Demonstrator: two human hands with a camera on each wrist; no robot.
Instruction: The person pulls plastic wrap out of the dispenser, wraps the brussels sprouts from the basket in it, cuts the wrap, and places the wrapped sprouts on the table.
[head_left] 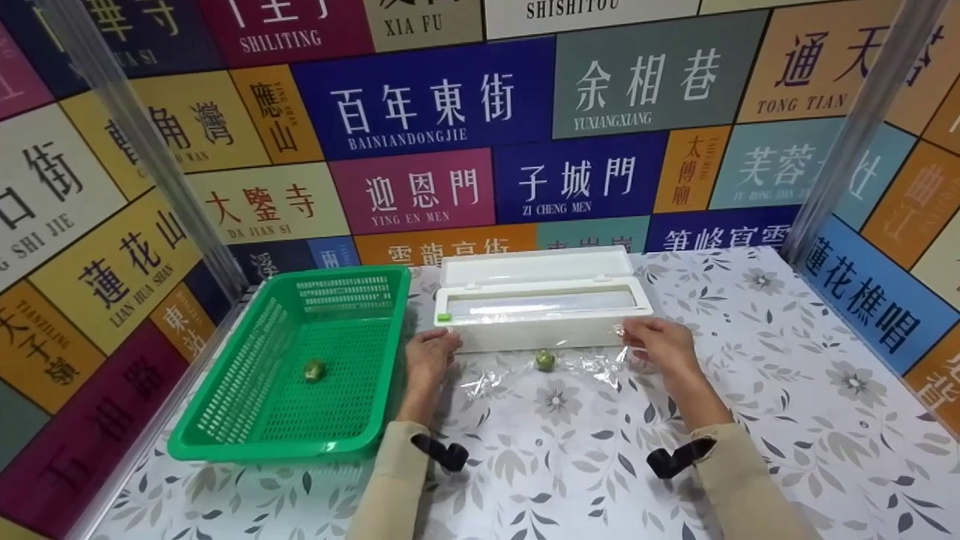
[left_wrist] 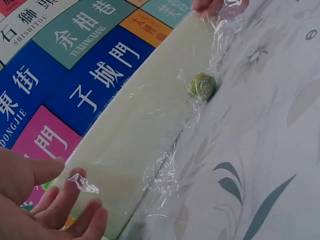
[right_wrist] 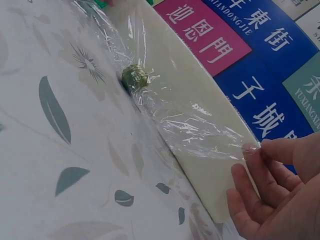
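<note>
A small round green-yellow fruit [head_left: 545, 361] lies under clear cling film [head_left: 600, 369], close to the front of a white cling film dispenser [head_left: 540, 335]. My right hand [head_left: 660, 341] pinches the film between thumb and fingers at the dispenser's right end. At the left end is my left hand [head_left: 431, 360]; in the left wrist view its thumb stands apart from the fingers [left_wrist: 75, 180], and film touches a fingertip. The film stretches loosely and crumpled along the dispenser's pale front face [right_wrist: 175, 90].
Left of the dispenser stands a green plastic basket [head_left: 401, 337] with another small round fruit [head_left: 313, 370] inside. The dispenser's lid [head_left: 536, 266] is raised, and a green slider [head_left: 444, 318] sits at its left. A flowered cloth [head_left: 555, 465] covers the table; a sign-covered wall [head_left: 420, 97] stands behind.
</note>
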